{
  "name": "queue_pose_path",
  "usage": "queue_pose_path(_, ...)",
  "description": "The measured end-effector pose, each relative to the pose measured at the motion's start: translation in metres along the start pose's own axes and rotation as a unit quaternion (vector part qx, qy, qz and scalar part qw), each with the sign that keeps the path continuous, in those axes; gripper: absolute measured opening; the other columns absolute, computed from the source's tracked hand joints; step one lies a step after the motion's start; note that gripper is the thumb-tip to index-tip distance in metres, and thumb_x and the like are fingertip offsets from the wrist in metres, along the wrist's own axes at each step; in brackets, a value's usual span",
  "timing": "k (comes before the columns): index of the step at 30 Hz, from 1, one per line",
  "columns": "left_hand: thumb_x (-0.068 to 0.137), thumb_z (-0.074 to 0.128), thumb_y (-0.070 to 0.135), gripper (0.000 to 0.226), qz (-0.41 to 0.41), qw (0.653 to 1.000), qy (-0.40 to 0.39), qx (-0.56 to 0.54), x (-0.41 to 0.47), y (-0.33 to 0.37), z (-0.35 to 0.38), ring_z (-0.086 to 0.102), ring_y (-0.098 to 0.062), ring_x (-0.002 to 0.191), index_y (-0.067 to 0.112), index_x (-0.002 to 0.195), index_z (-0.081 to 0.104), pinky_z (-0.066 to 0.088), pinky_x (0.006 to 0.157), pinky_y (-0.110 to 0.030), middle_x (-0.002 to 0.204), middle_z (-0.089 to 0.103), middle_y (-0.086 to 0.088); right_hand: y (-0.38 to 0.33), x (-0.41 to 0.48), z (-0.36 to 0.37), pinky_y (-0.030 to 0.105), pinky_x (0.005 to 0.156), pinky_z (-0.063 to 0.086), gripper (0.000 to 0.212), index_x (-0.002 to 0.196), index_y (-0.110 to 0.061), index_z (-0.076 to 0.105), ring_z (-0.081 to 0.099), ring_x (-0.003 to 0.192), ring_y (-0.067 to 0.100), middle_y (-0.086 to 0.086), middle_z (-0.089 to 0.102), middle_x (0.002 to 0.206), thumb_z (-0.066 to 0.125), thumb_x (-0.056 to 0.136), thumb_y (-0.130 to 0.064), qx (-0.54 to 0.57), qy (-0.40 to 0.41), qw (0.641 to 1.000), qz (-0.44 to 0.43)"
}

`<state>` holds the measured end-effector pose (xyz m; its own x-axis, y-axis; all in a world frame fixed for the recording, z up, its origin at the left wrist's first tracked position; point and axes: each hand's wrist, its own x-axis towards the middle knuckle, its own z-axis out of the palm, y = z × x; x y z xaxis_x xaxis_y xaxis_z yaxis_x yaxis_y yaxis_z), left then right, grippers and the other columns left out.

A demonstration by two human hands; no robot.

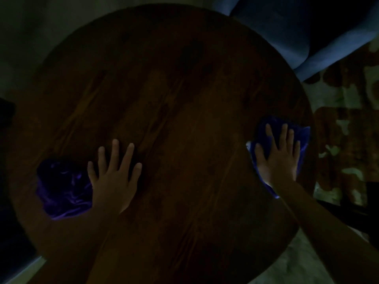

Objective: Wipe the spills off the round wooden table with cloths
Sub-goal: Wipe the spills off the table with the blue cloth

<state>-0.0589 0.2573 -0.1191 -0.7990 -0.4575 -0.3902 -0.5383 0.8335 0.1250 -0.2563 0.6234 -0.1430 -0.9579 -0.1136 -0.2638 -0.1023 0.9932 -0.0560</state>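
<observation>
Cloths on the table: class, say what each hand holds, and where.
Neither is gripped. The right hand presses flat on the middle of the blue cloth. The left hand lies open beside the purple cloth, touching its edge.

Round table, crumpled cloth near its left edge, beside left hand, right hand flat on second cloth near right edge

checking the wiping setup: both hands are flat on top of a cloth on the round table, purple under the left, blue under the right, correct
Not quite. In the head view only the right hand lies on its blue cloth. The left hand rests flat on the bare wooden table, with the purple cloth beside it rather than under it.
</observation>
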Motion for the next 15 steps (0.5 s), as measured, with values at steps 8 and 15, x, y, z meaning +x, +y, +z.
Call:
queue_pose_path(8, 0.101, 0.02, 0.055, 0.062, 0.022, 0.992, 0.088, -0.089, 0.013, -0.074, -0.042, 0.022, -0.02, 0.152, 0.029, 0.157, 0.028, 0.01, 0.122, -0.051, 0.166, 0.027, 0.0, -0.192, 0.024, 0.004, 0.054, 0.127, 0.0, 0.072, 0.162, -0.029, -0.001, -0.003, 0.158, 0.033, 0.013, -0.001, 0.171, 0.01, 0.1, -0.063, 0.004, 0.011, 0.997, -0.07)
queue_pose_path(15, 0.099, 0.016, 0.058, 0.066, -0.078, 0.981, 0.116, -0.133, 0.019, -0.198, -0.065, 0.011, -0.019, 0.155, 0.028, 0.157, 0.028, 0.007, 0.125, -0.054, 0.167, 0.023, -0.001, -0.339, 0.019, 0.014, 0.057, 0.126, 0.004, 0.073, 0.163, -0.028, 0.002, 0.0, 0.158, 0.035, 0.014, 0.002, 0.171, 0.009, 0.1, -0.064, -0.028, 0.019, 0.99, -0.139)
